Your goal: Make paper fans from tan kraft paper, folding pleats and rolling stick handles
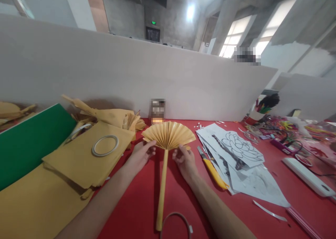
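Note:
A pleated paper fan [169,134] in tan kraft paper is spread in a half circle, its long rolled handle [162,190] pointing toward me. My left hand [141,153] pinches the fan's lower left edge between thumb and fingers. On the opposite side, my right hand [185,158] grips the lower right edge with its fingers curled. Close to the handle's near end lies a thin ring-shaped roll of tape [176,216], partly cut off by the frame. A yellow utility knife [214,170] rests to the right of my right hand.
Stacked kraft paper [86,155] with a tape roll [105,146] on top lies left, beside a green board [34,137]. Sheets with a flower drawing [243,149] lie right, near a white bar-shaped tool [307,176] and a pen cup [254,116]. A white partition [118,67] stands behind.

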{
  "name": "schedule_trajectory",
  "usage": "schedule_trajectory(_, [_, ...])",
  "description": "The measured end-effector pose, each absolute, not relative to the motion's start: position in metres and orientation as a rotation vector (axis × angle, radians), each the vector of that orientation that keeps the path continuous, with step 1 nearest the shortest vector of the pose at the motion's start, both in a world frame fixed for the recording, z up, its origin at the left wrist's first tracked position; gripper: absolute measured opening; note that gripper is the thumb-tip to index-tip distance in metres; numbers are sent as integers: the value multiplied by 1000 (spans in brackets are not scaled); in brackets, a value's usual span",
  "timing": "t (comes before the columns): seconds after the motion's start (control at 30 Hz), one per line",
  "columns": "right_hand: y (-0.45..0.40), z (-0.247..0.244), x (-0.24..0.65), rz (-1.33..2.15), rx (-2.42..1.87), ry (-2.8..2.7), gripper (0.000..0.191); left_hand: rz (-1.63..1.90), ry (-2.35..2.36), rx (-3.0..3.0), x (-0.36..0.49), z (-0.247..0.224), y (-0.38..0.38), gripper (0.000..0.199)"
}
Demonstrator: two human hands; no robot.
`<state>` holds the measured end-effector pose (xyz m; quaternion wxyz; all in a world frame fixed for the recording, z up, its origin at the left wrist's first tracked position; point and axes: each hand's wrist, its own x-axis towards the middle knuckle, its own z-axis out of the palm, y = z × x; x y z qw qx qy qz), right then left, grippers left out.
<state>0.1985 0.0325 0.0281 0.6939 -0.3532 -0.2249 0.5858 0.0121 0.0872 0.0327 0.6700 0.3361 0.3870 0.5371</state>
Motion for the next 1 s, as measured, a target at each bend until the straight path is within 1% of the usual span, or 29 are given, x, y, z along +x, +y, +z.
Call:
schedule_trajectory(0.1, [35,28,204,1316,-791,-420,40,1279,853,696,20,28,85,29])
schedule_trajectory(0.17, [35,27,205,1333,-786,-375,40,1334,843,666,28,26,82,32])
schedule_trajectory(0.23, [34,26,206,1349,-777,-368,39,1390,839,646,34,25,79,43])
schedule_trajectory(0.33, [35,25,206,1359,-775,-439,37,1436,828,723,35,23,77,72])
schedule_trajectory(0.37, [36,25,206,1360,-780,-463,38,1444,830,791,34,21,78,78])
schedule_trajectory(0.4, [37,24,207,1359,-785,-486,39,1441,850,893,31,19,80,79])
schedule_trajectory(0.43, [38,23,207,1356,-790,-509,41,1423,881,1016,27,17,83,74])
schedule_trajectory(0.53, [40,18,209,1343,-834,-611,46,1281,1006,1360,11,11,94,45])
schedule_trajectory(0.57, [40,16,209,1319,-864,-647,47,1242,1028,1422,6,10,97,41])
schedule_trajectory(0.63, [38,13,209,1190,-961,-690,48,1189,1061,1500,-4,12,100,38])
schedule_trajectory(0.73, [33,13,212,828,-1150,-812,50,1177,1184,1741,-14,18,97,34])
schedule_trajectory(0.83, [31,18,220,487,-1242,-1382,37,1096,1233,2261,-17,23,89,31])
schedule_trajectory(0.93, [31,23,228,232,-1212,-2014,44,966,1076,2567,-14,22,81,35])
schedule_trajectory(1.0, [31,24,230,105,-1227,-2186,43,954,1006,2610,-12,20,77,33])
